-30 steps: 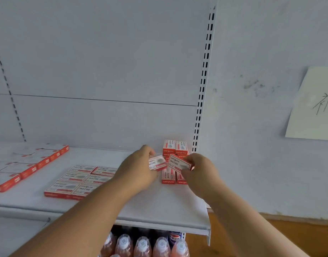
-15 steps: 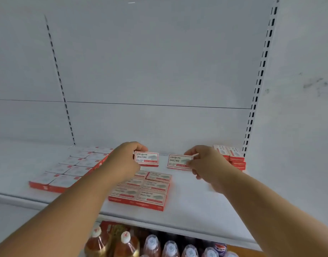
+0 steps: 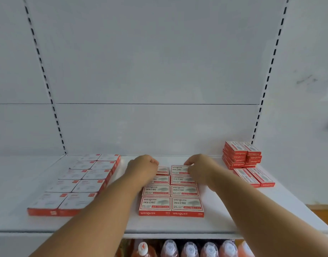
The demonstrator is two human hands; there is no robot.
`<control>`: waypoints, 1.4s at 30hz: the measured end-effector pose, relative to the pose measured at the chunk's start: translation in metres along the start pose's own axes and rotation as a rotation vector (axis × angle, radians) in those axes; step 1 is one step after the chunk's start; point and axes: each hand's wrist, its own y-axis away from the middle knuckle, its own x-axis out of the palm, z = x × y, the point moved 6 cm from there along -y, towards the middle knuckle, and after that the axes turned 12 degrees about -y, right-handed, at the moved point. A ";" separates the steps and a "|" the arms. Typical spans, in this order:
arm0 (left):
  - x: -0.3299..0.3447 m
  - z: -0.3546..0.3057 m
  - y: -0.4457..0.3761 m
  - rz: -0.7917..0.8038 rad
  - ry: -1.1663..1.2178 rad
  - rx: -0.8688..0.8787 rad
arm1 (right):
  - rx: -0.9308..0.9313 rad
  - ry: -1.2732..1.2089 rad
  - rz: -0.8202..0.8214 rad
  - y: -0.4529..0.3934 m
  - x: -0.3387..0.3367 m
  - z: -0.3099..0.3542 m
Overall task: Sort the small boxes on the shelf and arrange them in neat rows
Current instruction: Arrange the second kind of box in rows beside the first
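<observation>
Small red-and-white staple boxes lie flat in two columns (image 3: 171,197) on the white shelf (image 3: 178,225). My left hand (image 3: 142,168) holds a box (image 3: 162,170) down at the far end of the left column. My right hand (image 3: 200,166) holds another box (image 3: 179,169) at the far end of the right column. Both boxes touch the shelf. A stack of the same boxes (image 3: 241,154) stands at the back right, with two loose ones (image 3: 254,177) lying in front of it.
Larger white boxes with red sides (image 3: 76,182) fill two columns on the left of the shelf. Bottles with white caps (image 3: 189,248) stand on the level below. The white back panel and slotted uprights (image 3: 267,80) rise behind.
Both hands carried a box each from the right stack leftward and lowered them onto the far end of the two columns. The camera turned left and came closer.
</observation>
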 end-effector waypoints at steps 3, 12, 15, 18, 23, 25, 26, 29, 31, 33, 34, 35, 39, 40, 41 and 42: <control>0.000 0.002 -0.001 -0.056 -0.110 0.037 | -0.009 0.155 0.009 0.001 0.003 0.004; 0.003 -0.006 0.003 -0.137 -0.311 0.158 | -0.055 0.311 -0.014 0.001 0.009 0.005; 0.004 -0.007 0.002 -0.114 -0.338 0.183 | -0.104 0.327 -0.026 0.001 0.011 0.006; 0.004 -0.011 0.002 -0.086 -0.389 0.216 | -0.092 0.393 -0.026 0.004 0.010 0.006; -0.002 -0.020 0.013 -0.082 -0.567 0.209 | -0.127 0.378 -0.011 0.011 0.006 0.007; -0.012 -0.032 0.022 -0.170 -0.681 0.200 | -0.172 0.371 -0.026 0.014 -0.003 0.005; -0.016 -0.043 0.028 -0.211 -0.702 0.216 | -0.195 0.367 -0.048 0.017 -0.012 0.004; -0.014 -0.085 0.043 -0.221 -0.648 0.328 | -0.248 0.359 -0.110 0.022 -0.046 -0.007; -0.001 -0.114 0.051 -0.168 -0.582 0.404 | -0.256 0.368 -0.132 0.025 -0.070 -0.020; 0.016 -0.143 0.059 -0.121 -0.547 0.475 | -0.245 0.405 -0.137 0.028 -0.093 -0.035; 0.025 -0.156 0.062 -0.093 -0.534 0.506 | -0.240 0.428 -0.137 0.030 -0.104 -0.043; 0.035 -0.169 0.065 -0.052 -0.521 0.525 | -0.233 0.445 -0.137 0.032 -0.114 -0.051; 0.070 -0.213 0.074 0.090 -0.502 0.541 | -0.214 0.433 -0.109 0.041 -0.147 -0.089; 0.075 -0.219 0.075 0.095 -0.504 0.537 | -0.216 0.428 -0.090 0.043 -0.150 -0.095; 0.080 -0.222 0.075 0.099 -0.506 0.526 | -0.215 0.417 -0.072 0.043 -0.152 -0.101; 0.085 -0.224 0.074 0.106 -0.504 0.512 | -0.216 0.400 -0.058 0.044 -0.154 -0.105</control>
